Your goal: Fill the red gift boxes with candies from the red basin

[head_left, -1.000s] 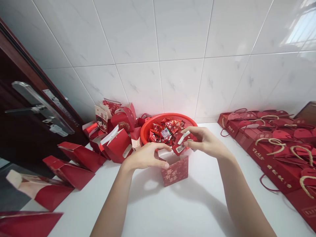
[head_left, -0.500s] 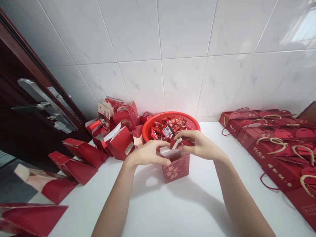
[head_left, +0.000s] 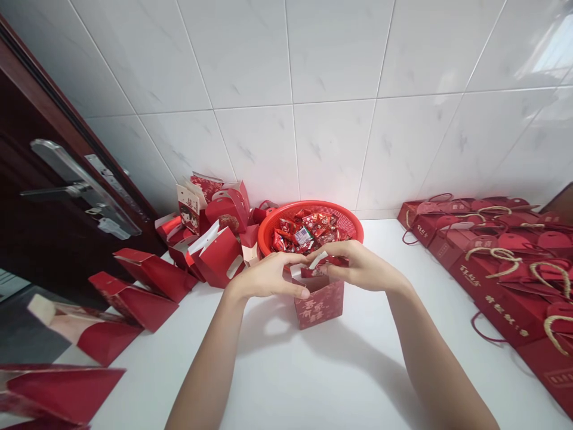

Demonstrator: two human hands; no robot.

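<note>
A small red paper gift box (head_left: 319, 307) with pale gold characters stands upright on the white table, its top open. My left hand (head_left: 268, 278) grips its left side, with the thumb along the front rim and the fingers behind. At the back of the opening, my right hand (head_left: 360, 267) pinches the box's red flap (head_left: 319, 261), whose pale edge shows between the fingers. Just behind both hands sits a red plastic basket (head_left: 267, 224) of wrapped candies (head_left: 308, 230). The inside of the box is mostly hidden.
Several red paper boxes (head_left: 219, 254) crowd the left back, and more (head_left: 134, 304) line the table's left edge. Rows of red boxes with cord handles (head_left: 474, 257) fill the right side. A tiled wall (head_left: 331, 143) stands behind, a dark door (head_left: 40, 239) at left.
My right hand has shifted slightly, and the flap's pale edge has moved a little to the left. My left hand and the box have hardly moved.
</note>
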